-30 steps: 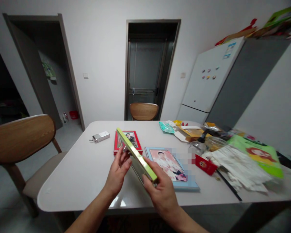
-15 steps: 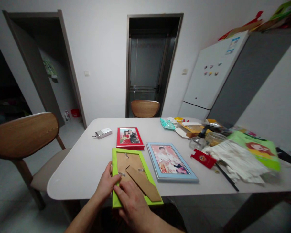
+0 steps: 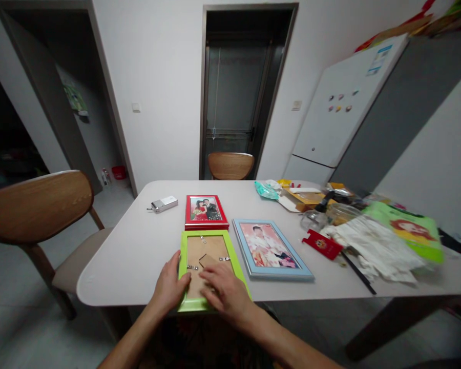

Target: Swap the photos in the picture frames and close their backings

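Note:
A green photo frame (image 3: 183, 256) lies face down at the table's near edge, its brown backing board (image 3: 194, 246) and small metal clips showing. My left hand (image 3: 169, 284) holds its left edge, thumb on top and fingers along the outer side. Over the lower right of the backing is my right hand (image 3: 226, 292), fingers apart and slightly blurred; it covers the area of the stand leg. Just beyond lies a red photo frame (image 3: 206, 225) with a picture of a couple. To the right rests a light blue photo frame (image 3: 280, 277), picture side up.
A small silver-white device (image 3: 164, 204) sits at the table's left. On the right are a red card (image 3: 322, 244), a black strip (image 3: 359, 274), white cloth-like material (image 3: 380, 251), a green bag (image 3: 407, 225) and clear plastic packaging. Wooden chairs (image 3: 38, 205) stand around the table (image 3: 119, 261).
The green frame has straightened and now lies flatter. My right hand has moved up and right from its lower left edge onto the backing, where the stand leg is now hidden.

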The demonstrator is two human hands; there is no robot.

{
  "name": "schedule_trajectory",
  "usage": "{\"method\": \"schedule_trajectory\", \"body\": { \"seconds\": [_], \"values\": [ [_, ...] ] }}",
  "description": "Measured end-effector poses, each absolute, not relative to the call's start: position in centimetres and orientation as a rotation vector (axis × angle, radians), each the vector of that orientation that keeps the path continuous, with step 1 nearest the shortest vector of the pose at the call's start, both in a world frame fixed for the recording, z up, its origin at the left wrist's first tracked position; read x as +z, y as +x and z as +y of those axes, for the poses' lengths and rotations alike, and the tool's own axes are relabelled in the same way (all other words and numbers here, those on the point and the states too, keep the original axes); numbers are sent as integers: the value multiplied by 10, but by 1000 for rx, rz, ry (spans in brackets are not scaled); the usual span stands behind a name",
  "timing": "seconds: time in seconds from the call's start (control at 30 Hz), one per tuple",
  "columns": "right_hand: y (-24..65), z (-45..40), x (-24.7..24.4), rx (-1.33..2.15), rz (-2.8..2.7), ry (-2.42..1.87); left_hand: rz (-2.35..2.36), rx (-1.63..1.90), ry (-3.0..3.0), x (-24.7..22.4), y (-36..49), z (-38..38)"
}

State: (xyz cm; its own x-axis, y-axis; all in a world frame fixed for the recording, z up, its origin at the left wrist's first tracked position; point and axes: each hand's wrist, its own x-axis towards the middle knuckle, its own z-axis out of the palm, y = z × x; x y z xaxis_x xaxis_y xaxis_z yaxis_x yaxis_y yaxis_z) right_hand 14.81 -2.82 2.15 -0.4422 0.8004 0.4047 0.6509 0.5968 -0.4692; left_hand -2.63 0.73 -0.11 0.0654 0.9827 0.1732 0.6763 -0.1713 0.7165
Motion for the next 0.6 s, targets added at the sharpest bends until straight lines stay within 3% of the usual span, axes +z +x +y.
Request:
{"method": "schedule_trajectory", "body": {
  "seconds": [0.2,0.6],
  "values": [
    [194,16,19,188,-2109,-1590,1654,859,2010,-10,-26,-2],
    [185,30,11,60,-2087,-1794,1670,887,2093,-16,-23,-2]
  ]
}}
